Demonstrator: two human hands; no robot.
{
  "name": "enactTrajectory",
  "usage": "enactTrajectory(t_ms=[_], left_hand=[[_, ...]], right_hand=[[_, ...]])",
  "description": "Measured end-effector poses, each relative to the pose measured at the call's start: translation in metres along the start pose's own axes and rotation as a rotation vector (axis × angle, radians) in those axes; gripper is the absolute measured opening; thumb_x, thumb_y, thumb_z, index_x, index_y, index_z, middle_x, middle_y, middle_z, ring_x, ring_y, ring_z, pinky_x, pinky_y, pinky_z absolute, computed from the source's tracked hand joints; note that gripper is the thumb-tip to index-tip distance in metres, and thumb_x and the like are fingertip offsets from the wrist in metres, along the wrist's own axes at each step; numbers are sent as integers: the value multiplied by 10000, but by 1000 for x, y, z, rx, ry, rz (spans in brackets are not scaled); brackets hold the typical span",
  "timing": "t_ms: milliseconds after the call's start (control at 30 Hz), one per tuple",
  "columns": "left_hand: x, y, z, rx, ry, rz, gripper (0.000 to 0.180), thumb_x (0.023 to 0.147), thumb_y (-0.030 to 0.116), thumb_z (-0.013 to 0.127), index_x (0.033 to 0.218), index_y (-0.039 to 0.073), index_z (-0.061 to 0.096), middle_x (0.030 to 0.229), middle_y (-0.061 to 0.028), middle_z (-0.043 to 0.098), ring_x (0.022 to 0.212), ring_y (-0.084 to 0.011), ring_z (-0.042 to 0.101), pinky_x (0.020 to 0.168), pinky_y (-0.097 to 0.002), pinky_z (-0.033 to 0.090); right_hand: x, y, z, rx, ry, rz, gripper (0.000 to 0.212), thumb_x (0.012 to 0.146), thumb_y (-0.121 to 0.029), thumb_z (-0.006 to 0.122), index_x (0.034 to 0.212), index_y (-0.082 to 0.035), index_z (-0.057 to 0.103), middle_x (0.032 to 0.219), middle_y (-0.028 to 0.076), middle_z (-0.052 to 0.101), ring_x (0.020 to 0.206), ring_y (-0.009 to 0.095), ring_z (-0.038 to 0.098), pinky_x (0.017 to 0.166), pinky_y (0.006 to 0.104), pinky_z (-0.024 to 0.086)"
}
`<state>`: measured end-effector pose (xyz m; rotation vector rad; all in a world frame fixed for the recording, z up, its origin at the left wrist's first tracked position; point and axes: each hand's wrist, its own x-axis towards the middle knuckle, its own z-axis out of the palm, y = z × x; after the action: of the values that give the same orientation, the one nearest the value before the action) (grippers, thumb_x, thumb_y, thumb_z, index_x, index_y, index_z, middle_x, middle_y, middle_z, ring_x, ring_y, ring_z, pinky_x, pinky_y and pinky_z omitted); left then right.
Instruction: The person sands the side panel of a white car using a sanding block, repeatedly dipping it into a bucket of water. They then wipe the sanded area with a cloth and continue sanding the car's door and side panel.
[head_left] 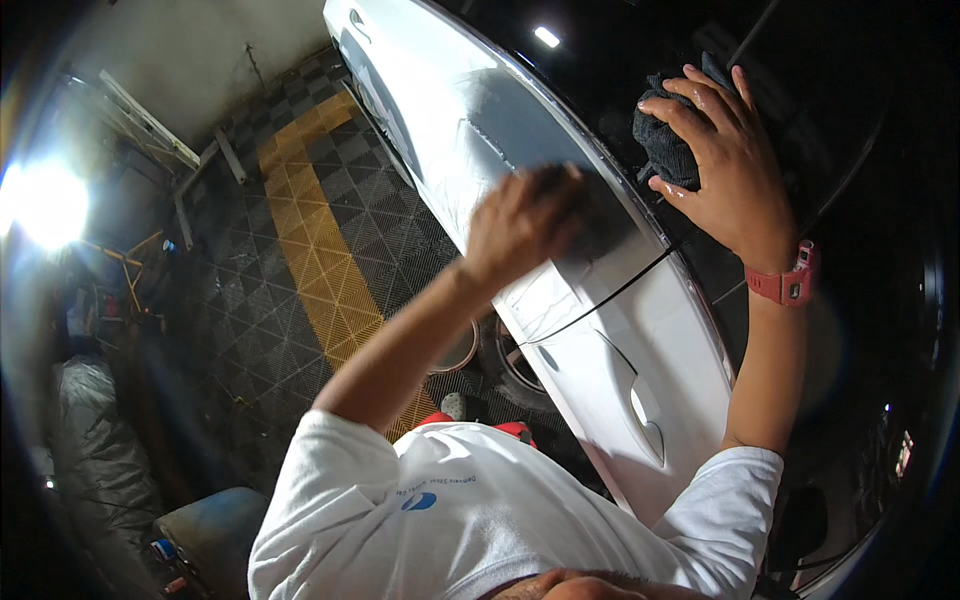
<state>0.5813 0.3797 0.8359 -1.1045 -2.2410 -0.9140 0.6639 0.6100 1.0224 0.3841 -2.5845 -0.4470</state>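
Gripping dark cloth [668, 140] in right hand [728, 172], container [470, 356] near wheel [510, 375], contents unclear

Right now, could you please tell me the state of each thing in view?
Bunched dark fabric cloth: crumpled, gripped by right hand
Left hand: motion-blurred, grip unclear
Bright white lamp: lit
White car door with handle: appears closed
Red-strapped wristwatch: fastened on right wrist

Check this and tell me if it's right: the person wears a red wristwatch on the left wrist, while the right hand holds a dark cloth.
Wrong on the wrist: the head view shows the red wristwatch on the right one, not the left. The rest stands: the right hand holds a dark cloth.
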Motion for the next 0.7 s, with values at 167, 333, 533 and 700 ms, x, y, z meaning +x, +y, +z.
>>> enactTrajectory(t_ms=[167,333,533,700], left_hand=[[58,-88,0,179,142,-308,539,994,361,752,1500,204,648,1269,-208,680,1148,-411,687,901,-516,617],[-35,2,4,22,116,20,601,969,321,785,1539,220,626,1260,-169,686,1095,-374,696,860,-493,633],[39,-116,-9,252,184,-350,499,1040,467,658,1454,189,691,1241,-185,703,1131,-389,690,933,-505,594],[-14,-17,-2,13,41,-131,555,953,322,804,1482,215,673,1360,-188,654,1172,-374,692,925,-500,629]], right_hand=[[2,-2,1,-8,35,-22,727,795,-234,952,1439,-217,614,1494,80,586,1528,294,452,1377,568,166],[-4,-2,4,-2,1,10,740,783,-218,958,1439,-216,615,1493,71,589,1529,293,451,1375,566,167],[2,-4,0,-4,30,-36,747,781,-215,959,1443,-214,612,1504,71,579,1530,295,449,1374,571,169],[-3,1,1,-14,24,-12,733,792,-224,951,1443,-222,615,1511,69,572,1530,290,449,1371,575,180]])
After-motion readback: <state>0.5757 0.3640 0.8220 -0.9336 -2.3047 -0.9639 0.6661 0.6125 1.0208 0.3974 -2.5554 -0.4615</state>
